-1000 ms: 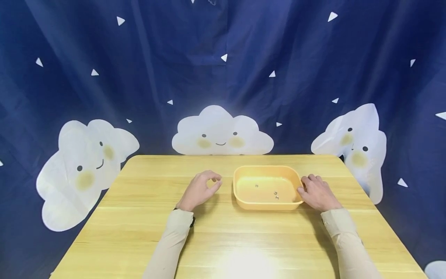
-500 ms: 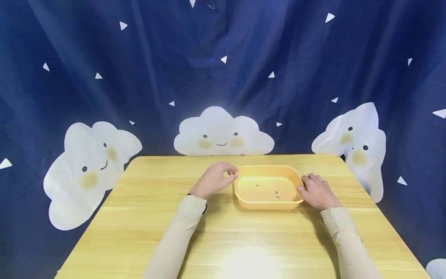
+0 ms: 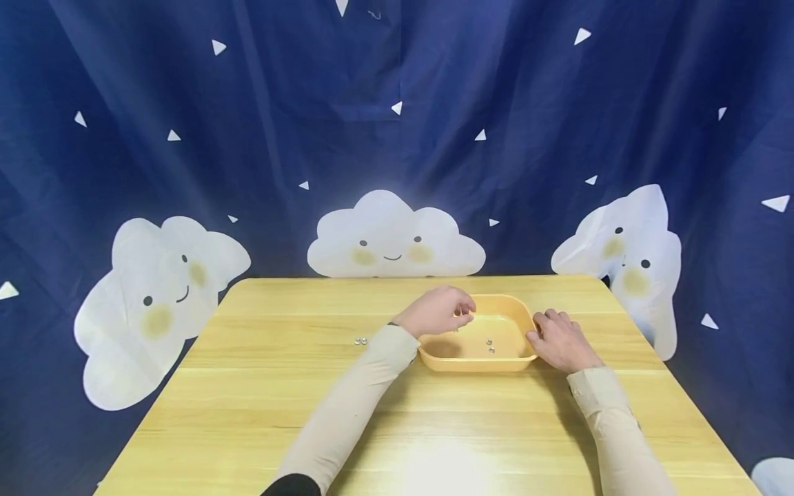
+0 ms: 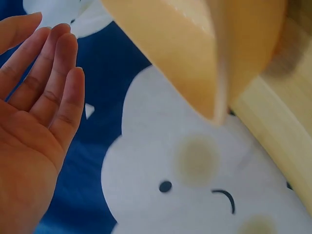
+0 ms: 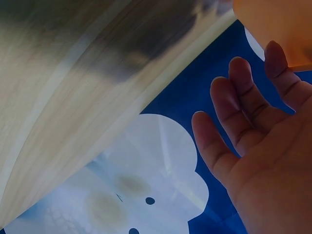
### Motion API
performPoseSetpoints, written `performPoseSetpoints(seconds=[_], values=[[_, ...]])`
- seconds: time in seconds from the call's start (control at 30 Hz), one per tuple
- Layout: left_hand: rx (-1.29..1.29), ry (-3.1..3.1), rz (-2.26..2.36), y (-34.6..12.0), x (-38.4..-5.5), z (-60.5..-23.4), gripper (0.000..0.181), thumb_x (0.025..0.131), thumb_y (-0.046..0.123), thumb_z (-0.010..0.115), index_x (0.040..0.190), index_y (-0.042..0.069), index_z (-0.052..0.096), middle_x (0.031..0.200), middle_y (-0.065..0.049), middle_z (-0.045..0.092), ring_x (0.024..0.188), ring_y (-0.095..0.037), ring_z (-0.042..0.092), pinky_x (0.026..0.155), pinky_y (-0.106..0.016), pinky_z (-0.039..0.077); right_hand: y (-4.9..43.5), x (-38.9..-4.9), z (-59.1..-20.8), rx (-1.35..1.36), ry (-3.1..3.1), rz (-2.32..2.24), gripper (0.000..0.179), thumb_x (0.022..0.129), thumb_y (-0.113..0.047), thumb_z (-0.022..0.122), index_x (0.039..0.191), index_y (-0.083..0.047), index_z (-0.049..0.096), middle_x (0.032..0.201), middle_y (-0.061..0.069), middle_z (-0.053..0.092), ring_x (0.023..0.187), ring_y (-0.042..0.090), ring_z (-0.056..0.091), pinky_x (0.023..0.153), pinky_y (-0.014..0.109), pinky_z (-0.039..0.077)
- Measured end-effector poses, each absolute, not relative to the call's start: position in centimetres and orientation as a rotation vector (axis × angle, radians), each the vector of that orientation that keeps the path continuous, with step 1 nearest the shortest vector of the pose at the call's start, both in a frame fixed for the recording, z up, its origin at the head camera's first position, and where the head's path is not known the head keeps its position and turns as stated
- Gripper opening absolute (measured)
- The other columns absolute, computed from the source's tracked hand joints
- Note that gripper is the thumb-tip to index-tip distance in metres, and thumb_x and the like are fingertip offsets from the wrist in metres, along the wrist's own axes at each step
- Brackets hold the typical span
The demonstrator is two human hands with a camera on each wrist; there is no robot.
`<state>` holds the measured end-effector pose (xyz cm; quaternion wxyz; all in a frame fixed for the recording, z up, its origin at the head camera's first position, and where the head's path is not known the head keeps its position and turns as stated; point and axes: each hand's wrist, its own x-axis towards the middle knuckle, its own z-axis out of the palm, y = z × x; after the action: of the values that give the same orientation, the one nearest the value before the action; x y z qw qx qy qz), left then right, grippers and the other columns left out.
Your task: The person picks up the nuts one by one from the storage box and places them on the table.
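A yellow plastic basin stands on the wooden table. Small shiny silver pieces lie on its floor, too small to identify. My left hand is above the basin's left half, fingers loosely bent; in the left wrist view the left hand shows a bare palm and nothing held. My right hand is at the basin's right rim, pinching it with thumb and index finger. In the right wrist view the index finger is against the basin wall; the thumb is hidden.
Two more small silver pieces lie on the table left of the basin. Behind the table hangs a dark blue curtain with white clouds and triangles.
My left hand has moved right, from beside the basin to over its inside. The two silver pieces on the table have come into sight. My right hand has stayed at the rim.
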<state>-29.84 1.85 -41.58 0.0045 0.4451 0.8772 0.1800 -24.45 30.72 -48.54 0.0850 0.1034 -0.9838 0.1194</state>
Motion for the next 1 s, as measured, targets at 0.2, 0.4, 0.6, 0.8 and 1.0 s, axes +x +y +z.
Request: performPoseSetpoints(seconds=[0.2, 0.4, 0.6, 0.8, 1.0], values=[[1.48, 2.705, 0.347, 4.4, -30.1, -41.6, 0.022, 0.098, 0.014, 0.064, 0.115, 0.01, 0.077, 0.105, 0.004, 0.078, 0.095, -0.006, 0.07, 0.089, -0.016, 0.054, 30.7, -24.4, -48.5, 0.303, -2.939, 0.363, 0.017, 0.093, -0.024, 0.054, 0.08, -0.013, 0.051, 0.083, 0.008, 0.052, 0.08, 0.031, 0.049, 0.065, 0.043, 0.037], [1.496, 2.679, 0.178, 6.0, -30.0, -41.8, 0.018, 0.096, 0.01, 0.066, 0.109, 0.012, 0.077, 0.101, 0.006, 0.074, 0.089, -0.007, 0.063, 0.085, -0.018, 0.052, 30.5, -24.2, -48.4, 0.309, -2.949, 0.362, 0.016, 0.095, -0.023, 0.056, 0.084, -0.011, 0.054, 0.085, 0.008, 0.053, 0.08, 0.031, 0.049, 0.065, 0.044, 0.039], [1.496, 2.674, 0.061, 8.0, -30.6, -43.2, 0.016, 0.09, 0.002, 0.068, 0.097, 0.014, 0.077, 0.1, 0.008, 0.074, 0.088, -0.005, 0.064, 0.08, -0.016, 0.05, 30.6, -24.1, -48.5, 0.303, -2.938, 0.355, 0.016, 0.096, -0.023, 0.057, 0.089, -0.009, 0.058, 0.088, 0.01, 0.057, 0.084, 0.034, 0.053, 0.067, 0.05, 0.043], [1.401, 2.709, -0.072, 9.2, -30.5, -44.1, 0.011, 0.089, 0.009, 0.077, 0.089, 0.019, 0.073, 0.088, 0.012, 0.067, 0.075, -0.004, 0.056, 0.066, -0.015, 0.044, 30.7, -24.1, -48.5, 0.305, -2.936, 0.356, 0.016, 0.097, -0.023, 0.056, 0.09, -0.008, 0.059, 0.092, 0.012, 0.06, 0.085, 0.034, 0.054, 0.068, 0.051, 0.044], [1.329, 2.726, -0.207, 10.3, -30.2, -44.9, 0.03, 0.091, 0.004, 0.069, 0.072, 0.021, 0.053, 0.071, 0.01, 0.048, 0.063, -0.007, 0.041, 0.055, -0.02, 0.035, 30.6, -24.0, -48.6, 0.312, -2.928, 0.368, 0.016, 0.096, -0.023, 0.057, 0.088, -0.009, 0.058, 0.088, 0.01, 0.057, 0.082, 0.033, 0.052, 0.067, 0.049, 0.043]])
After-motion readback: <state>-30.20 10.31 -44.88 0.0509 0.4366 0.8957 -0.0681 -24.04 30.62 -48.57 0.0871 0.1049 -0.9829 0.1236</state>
